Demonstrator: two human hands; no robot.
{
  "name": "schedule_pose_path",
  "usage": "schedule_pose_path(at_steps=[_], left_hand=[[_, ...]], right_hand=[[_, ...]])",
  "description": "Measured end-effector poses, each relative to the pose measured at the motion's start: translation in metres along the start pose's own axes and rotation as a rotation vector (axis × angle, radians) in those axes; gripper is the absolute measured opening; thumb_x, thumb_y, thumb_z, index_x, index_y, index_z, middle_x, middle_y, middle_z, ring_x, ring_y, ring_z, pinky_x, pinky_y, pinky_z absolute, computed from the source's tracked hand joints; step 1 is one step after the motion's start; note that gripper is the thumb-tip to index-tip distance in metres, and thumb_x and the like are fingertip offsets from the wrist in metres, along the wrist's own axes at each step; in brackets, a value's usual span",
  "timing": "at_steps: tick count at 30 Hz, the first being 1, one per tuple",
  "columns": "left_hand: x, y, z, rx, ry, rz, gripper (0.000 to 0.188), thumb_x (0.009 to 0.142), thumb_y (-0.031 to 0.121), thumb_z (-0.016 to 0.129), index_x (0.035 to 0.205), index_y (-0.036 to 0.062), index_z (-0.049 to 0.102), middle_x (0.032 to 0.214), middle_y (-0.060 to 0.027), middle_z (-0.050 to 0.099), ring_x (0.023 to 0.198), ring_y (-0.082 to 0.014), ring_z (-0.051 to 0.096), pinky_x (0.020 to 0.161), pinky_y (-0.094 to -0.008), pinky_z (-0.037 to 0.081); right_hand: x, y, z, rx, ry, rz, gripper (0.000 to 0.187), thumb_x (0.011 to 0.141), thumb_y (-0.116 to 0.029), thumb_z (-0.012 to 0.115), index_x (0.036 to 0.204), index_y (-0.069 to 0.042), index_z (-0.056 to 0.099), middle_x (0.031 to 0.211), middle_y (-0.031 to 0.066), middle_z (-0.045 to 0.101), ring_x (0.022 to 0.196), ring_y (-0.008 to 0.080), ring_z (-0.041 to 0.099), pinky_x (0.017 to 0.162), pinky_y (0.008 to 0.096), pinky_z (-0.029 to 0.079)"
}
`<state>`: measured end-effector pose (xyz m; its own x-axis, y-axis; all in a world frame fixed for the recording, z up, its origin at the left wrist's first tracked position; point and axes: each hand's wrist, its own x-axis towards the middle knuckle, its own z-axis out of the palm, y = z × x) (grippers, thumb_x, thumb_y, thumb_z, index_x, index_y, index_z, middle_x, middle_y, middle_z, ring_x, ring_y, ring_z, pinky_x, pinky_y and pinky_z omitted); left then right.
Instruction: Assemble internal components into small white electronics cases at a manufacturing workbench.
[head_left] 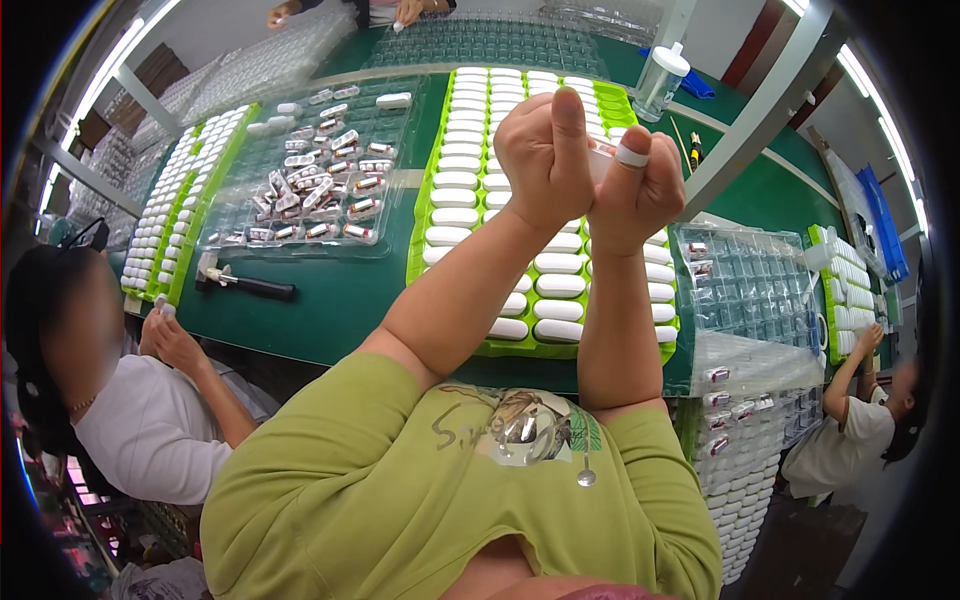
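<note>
My left hand (545,155) and my right hand (640,195) are raised close together over the green tray (425,210), fingers curled and thumbs up. Pinched between them is a small white piece (601,150), mostly covered by my fingers, so its exact kind does not show. A white band (631,157) wraps my right thumb. Beneath my hands, the tray carries rows of white oval casings (455,197). Left of it, a clear plastic tray (385,235) bears a loose heap of small white parts (300,190) with dark and reddish insides.
A black-handled hammer (250,284) lies at the left front. To the right are stacked clear blister trays (745,280) and a metal post (765,120). Behind stands a clear pump bottle (660,80). Co-workers sit at left and right; another person's hands show at the far side.
</note>
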<state>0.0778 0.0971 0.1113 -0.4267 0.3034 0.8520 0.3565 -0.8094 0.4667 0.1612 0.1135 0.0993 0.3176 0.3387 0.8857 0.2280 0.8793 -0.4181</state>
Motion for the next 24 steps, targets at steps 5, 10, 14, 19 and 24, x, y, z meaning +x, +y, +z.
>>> schedule_pose_path(at_steps=[5,10,14,19,24], left_hand=[[-0.017,-0.012,-0.004,0.005,0.011,-0.227,0.058,0.104,0.031,0.043,0.053,0.0038,0.051,0.054,-0.0054,0.05,0.05,-0.0164,0.044,0.049,-0.0314,0.035],[-0.033,-0.026,-0.027,0.144,-0.079,-0.239,0.039,0.102,0.03,0.052,0.076,0.0016,0.058,0.064,-0.001,0.051,0.059,-0.0069,0.043,0.052,-0.0242,0.033],[-0.043,-0.01,-0.053,-0.226,-0.466,-1.062,0.042,0.094,0.033,0.065,0.115,-0.0005,0.05,0.081,-0.0077,0.061,0.057,-0.0092,0.054,0.05,-0.0249,0.043],[-0.045,-0.013,-0.083,-0.372,-0.567,-0.92,0.066,0.087,0.005,0.071,0.141,-0.0004,0.032,0.086,-0.0086,0.065,0.068,-0.0108,0.063,0.059,-0.0242,0.052],[-0.051,-0.013,-0.094,-0.417,-0.618,-0.92,0.072,0.086,0.001,0.07,0.145,0.002,0.029,0.091,-0.011,0.067,0.076,-0.0138,0.066,0.067,-0.0268,0.055]], right_hand=[[-0.014,0.013,0.003,-0.001,-0.071,0.035,0.043,0.09,-0.014,0.066,0.056,-0.007,0.04,0.053,0.0058,0.04,0.051,0.0212,0.039,0.051,0.0346,0.031],[-0.018,0.02,-0.009,0.016,-0.079,0.214,0.044,0.097,-0.021,0.058,0.056,-0.005,0.052,0.054,0.0078,0.047,0.056,0.0228,0.045,0.057,0.0383,0.032],[-0.031,0.017,-0.019,-0.128,-0.191,0.084,0.041,0.098,-0.022,0.056,0.061,-0.005,0.055,0.058,0.0065,0.051,0.06,0.0245,0.048,0.061,0.0382,0.036],[-0.043,0.014,-0.046,0.186,-0.28,0.53,0.033,0.102,-0.029,0.05,0.088,-0.003,0.066,0.084,0.0041,0.064,0.078,0.0131,0.053,0.075,0.0284,0.042],[-0.045,0.022,-0.055,0.359,-0.44,1.002,0.036,0.102,-0.03,0.05,0.105,0.001,0.067,0.094,0.0072,0.068,0.089,0.0132,0.058,0.085,0.0287,0.042]])
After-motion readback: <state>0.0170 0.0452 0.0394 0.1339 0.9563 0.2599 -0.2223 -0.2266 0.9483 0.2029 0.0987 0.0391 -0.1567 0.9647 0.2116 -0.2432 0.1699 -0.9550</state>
